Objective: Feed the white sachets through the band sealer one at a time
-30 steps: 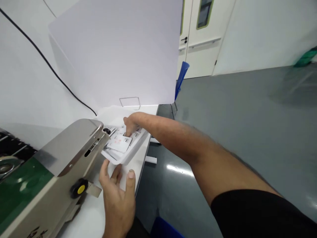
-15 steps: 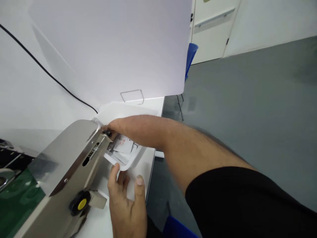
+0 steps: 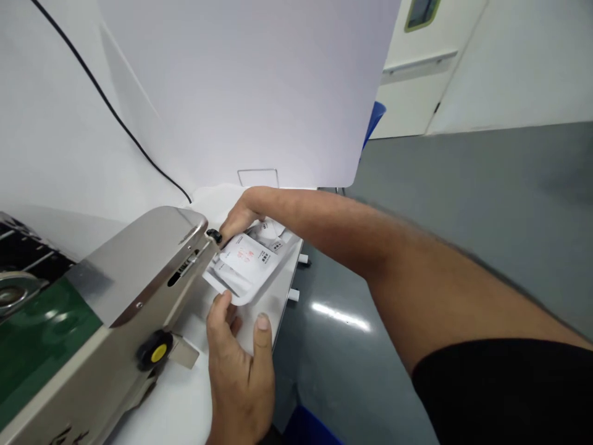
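Note:
A white tray stands on the white table beside the end of a machine, filled with several white packets bearing black print; the top one has red writing. My right hand reaches across from the right to the tray's far left side. Its fingers point down beside the packets, next to a small black knob; their tips are hidden, so I cannot tell whether they grip anything. My left hand is open in front of the tray's near corner, thumb apart, fingertips close to the rim, holding nothing.
The metal machine with a green belt and a yellow-centred black knob fills the left. Behind the tray rises a white panel. A black cable runs down the wall. Blue plastic shows below the table edge.
The view has shifted, and my right hand has drawn back from behind the machine's end, uncovering more of the packets. My left hand keeps its open pose near the tray.

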### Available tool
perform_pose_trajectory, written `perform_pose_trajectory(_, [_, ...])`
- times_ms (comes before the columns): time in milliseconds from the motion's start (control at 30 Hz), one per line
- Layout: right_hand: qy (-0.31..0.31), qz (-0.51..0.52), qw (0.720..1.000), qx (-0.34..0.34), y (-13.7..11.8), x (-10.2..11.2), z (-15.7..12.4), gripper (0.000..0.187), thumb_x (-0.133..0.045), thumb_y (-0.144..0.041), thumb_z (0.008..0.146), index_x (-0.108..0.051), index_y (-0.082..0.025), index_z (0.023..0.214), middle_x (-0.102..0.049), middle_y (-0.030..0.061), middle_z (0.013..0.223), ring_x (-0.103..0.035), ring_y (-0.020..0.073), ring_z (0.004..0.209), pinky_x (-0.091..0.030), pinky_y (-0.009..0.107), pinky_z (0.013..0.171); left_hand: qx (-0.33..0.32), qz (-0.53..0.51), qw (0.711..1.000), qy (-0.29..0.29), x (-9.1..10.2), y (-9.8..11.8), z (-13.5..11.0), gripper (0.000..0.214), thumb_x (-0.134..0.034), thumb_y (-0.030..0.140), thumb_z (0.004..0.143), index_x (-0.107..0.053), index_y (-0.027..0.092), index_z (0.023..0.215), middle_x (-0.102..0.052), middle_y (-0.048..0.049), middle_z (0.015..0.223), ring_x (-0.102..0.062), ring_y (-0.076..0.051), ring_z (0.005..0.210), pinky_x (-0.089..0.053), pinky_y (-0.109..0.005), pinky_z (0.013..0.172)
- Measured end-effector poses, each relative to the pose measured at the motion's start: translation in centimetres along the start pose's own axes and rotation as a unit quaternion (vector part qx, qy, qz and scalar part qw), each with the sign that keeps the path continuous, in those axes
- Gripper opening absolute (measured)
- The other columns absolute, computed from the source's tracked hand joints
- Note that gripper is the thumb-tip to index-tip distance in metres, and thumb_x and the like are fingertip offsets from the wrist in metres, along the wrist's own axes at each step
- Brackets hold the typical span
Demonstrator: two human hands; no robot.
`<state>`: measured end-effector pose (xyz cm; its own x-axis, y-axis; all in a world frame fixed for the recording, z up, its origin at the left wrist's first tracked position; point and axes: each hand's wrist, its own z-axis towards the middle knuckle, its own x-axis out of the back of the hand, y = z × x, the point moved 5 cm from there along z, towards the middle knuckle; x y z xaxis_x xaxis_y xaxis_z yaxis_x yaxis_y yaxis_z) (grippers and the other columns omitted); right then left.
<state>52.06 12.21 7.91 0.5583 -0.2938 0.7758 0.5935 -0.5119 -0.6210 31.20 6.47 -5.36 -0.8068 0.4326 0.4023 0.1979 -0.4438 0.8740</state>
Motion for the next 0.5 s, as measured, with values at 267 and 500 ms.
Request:
perform_pose_trajectory(267, [-0.338,-0.046,0.938,0.056,2.8,-2.0,0.4,0.065,-0.087,-0.026,0.074,-0.060,-0.023,0.133,-0.070,0.0038,0.109,-0.067,0.0232,0.100,-0.053,0.027,0.082,-0.009,-0.017,1.000,0.000,-0.1,0.7,0.1,0.052,-0.051,0.041,0.096,-0.032,0.026,0.142,-0.043,-0.0132,0.145,-0.049,-0.026,0.130,-0.041,-0.051,0.108])
perform_pose_trajectory(500, [-0.326,-0.144,0.933,0.058,2.6,-3.8,1.3,0.096,-0.087,-0.044,0.070,-0.038,-0.023,0.149,-0.062,0.0094,0.123,-0.060,0.0316,0.112,-0.049,0.039,0.092,-0.005,-0.021,1.000,-0.002,-0.1,1.1,0.0,0.055,-0.053,0.038,0.095,-0.030,0.026,0.143,-0.044,-0.0126,0.147,-0.046,-0.028,0.133,-0.038,-0.054,0.111])
